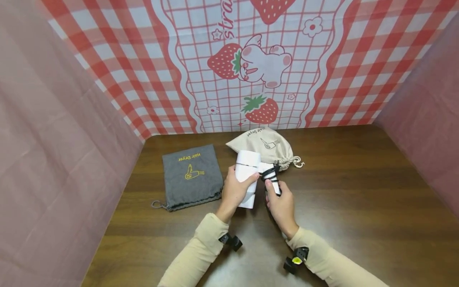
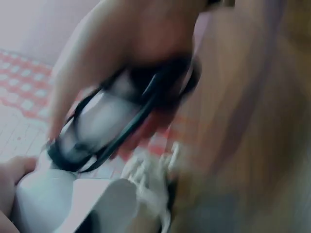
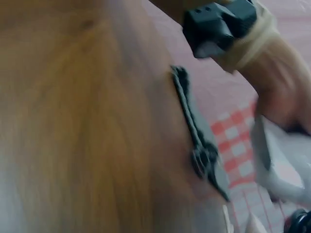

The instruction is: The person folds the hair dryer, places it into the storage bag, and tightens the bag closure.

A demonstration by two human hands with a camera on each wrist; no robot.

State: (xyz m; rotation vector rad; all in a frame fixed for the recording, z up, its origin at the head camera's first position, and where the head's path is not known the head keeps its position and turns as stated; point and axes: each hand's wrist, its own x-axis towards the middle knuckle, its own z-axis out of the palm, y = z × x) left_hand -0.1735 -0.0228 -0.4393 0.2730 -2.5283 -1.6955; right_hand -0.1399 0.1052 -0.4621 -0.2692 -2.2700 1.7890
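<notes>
Both hands hold a white hair dryer (image 1: 248, 161) above the middle of the table. My left hand (image 1: 234, 190) grips its barrel, thumb across the front. My right hand (image 1: 282, 203) grips the handle (image 1: 269, 170), which has a black cord (image 1: 271, 172) wound around it. The left wrist view shows the cord (image 2: 131, 124) looped along the handle, blurred, under the right hand. Just behind the dryer lies a cream drawstring bag (image 1: 274, 144) printed with a hair dryer. A grey drawstring bag (image 1: 193, 179) with yellow "Hair Dryer" lettering lies flat to the left of the left hand.
The brown wooden table (image 1: 358, 191) extends to both sides and toward the person. A red-and-white checked cloth with strawberries (image 1: 261, 111) hangs at the back edge. Pink cloth (image 1: 71, 119) hangs along the left, and more along the right.
</notes>
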